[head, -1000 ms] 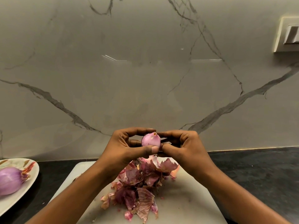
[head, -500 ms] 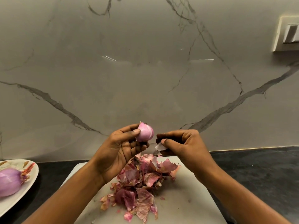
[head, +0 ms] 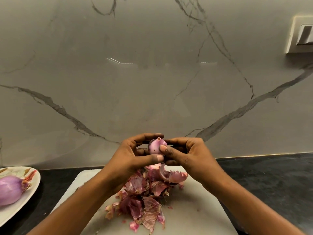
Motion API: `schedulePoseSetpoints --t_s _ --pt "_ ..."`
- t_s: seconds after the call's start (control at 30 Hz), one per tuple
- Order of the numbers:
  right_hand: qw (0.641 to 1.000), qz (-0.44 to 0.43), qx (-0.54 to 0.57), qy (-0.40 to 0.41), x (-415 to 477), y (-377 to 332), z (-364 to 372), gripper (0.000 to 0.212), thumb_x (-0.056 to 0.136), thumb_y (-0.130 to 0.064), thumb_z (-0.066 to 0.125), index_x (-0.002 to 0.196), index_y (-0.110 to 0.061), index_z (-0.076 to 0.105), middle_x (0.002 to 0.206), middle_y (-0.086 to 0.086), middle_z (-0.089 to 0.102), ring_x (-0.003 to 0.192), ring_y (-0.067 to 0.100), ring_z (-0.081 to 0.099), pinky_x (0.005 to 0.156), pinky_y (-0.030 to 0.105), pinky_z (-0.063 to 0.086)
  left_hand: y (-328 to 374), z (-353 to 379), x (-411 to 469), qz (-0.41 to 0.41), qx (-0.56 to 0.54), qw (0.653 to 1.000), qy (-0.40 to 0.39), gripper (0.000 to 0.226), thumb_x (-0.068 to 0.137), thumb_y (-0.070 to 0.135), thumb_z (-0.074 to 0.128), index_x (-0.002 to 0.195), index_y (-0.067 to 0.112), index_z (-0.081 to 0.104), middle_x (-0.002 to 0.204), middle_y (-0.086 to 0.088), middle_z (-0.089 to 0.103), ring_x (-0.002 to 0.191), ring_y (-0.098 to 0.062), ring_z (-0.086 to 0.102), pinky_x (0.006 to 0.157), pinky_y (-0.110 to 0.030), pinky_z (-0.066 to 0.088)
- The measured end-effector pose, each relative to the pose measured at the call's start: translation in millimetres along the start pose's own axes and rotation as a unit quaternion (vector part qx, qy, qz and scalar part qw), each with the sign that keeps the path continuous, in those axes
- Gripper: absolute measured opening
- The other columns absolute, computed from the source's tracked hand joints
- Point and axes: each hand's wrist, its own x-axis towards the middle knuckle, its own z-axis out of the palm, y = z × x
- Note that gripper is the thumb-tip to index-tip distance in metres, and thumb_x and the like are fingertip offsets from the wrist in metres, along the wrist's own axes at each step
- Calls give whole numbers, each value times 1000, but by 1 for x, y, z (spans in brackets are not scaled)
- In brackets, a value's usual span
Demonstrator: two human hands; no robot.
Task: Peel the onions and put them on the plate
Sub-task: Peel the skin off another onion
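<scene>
Over the peels (head: 144, 197), my left hand (head: 128, 158) and right hand (head: 191, 156) pinch the onion (head: 155, 147); slippery, it might pop out.

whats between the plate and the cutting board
Only a bare strip of dark countertop shows between the plate and the cutting board, seen in the head view.

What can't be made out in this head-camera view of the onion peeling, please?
Small onion: head view, far side and underside hidden by the left hand and right hand.
Plate and the large onion on it: head view, cut off by left edge.
Wall switch: head view, cut off by right edge.
</scene>
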Motion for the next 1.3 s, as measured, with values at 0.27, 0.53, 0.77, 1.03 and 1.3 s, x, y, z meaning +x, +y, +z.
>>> schedulePoseSetpoints --t_s 0.27,0.53,0.77,1.03,1.3 --pt "991 -77 -105 7 -1 5 0 25 102 -25 63 117 -14 79 98 0 82 93 17 80 81 36 66 4 0 -1 31 31 998 43 56 74 2 87 126 16 74 113 -13 80 102 -34 78 90 -40 64" --pt "966 -129 -216 59 -4 8 4 31 101 -37 60 101 -12 78 79 -1 75 72 20 75 63 45 63 0 5 -2 55 68 995 46 58 68 2 90 123 14 74 109 -9 81 97 -31 80 85 -38 65" --pt "996 -53 -38 62 -1 1 0 24 94 1 73 111 -15 77 93 4 82 84 20 81 73 27 65 6 0 0 23 -51 998 31 52 81 5 82 131 9 70 121 -17 77 112 -37 74 92 -41 64" --pt "996 11 60 65 -1 -4 -2 23 96 5 67 109 -10 80 93 8 82 80 27 80 67 27 64 3 -2 4 -54 -220 974 13 42 90 15 74 128 -1 70 127 -29 70 94 -29 74 84 -32 66" --pt "998 47 8 49 -1 0 -3 21 99 0 65 108 -10 82 91 7 82 82 25 80 71 28 65 6 -8 5 -47 -210 976 28 46 87 15 75 131 3 69 129 -29 68 94 -29 71 81 -32 66"
